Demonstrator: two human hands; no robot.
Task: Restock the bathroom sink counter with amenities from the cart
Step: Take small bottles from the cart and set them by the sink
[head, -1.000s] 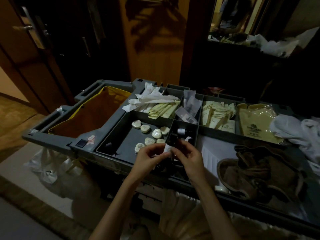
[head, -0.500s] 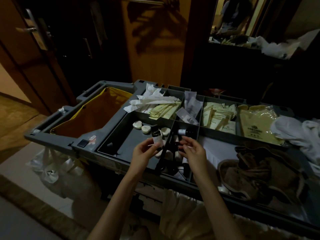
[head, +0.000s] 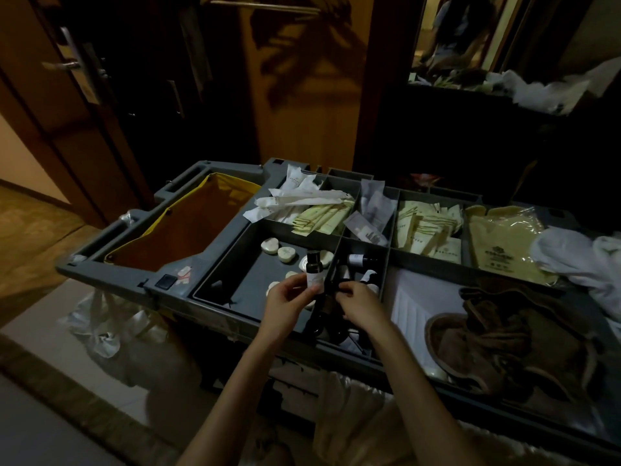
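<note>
**Ann:** Where are the hands?

**Ben:** Both bare arms reach up from the bottom toward the gray cart (head: 201,264). The left hand (head: 289,297) is over the near part of the flat tray (head: 248,280). The right hand (head: 359,302) is just beside it, palm down, over the thin slot (head: 386,264) next to the tray.

**Ann:** What is the left hand doing?

**Ben:** Its fingers and thumb pinch a small dark bottle (head: 315,270) with a pale label. The bottle stands straight up, cap on top. It is above the tray, close to the wall between the tray and the slot.

**Ann:** And the right hand?

**Ben:** Its fingers bend down into the slot, where more little bottles (head: 361,260) lie. The tips are on something dark. I cannot tell if they hold it.

**Ann:** What else is there?

**Ben:** Round white soaps (head: 270,245) lie in the tray, some behind the held bottle. Pale packets (head: 322,216) fill the back boxes. Brown towels (head: 504,324) are piled on the right, with a white cloth (head: 578,260) behind them. A bag (head: 188,230) with a yellow rim hangs open on the left.

**Ann:** What changed from half a second ago?

**Ben:** The left hand and its bottle moved a little to the right, nearer the wall. The right hand came closer to the left hand. A second ago both hands were close together, nearer the person.
</note>
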